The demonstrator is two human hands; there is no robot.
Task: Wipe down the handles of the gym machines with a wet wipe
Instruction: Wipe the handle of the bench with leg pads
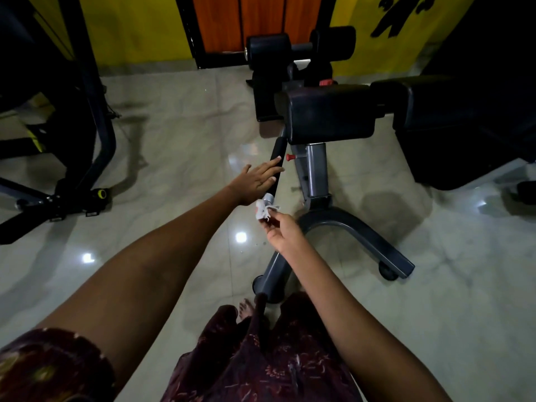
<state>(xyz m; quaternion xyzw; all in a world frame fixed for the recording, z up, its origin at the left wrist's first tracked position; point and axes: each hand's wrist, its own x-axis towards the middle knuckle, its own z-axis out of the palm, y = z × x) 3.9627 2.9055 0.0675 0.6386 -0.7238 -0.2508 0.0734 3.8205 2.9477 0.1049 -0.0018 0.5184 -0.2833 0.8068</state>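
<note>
Fingers of the left hand (255, 181) lie flat on the black handle (277, 162), steadying it. Right hand (280, 227) pinches the wet wipe (262, 210) against the handle's metal end cap (268, 197).

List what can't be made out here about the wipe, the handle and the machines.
Head view, the only one:
- Wet wipe: bunched in the right hand, so its wetness and dirt can't be judged.
- Black grip: partly hidden under the left hand's straight fingers.
- Padded machine: its right side vanishes into shadow.
- Dark machine at left: cut off by the frame edge.
</note>
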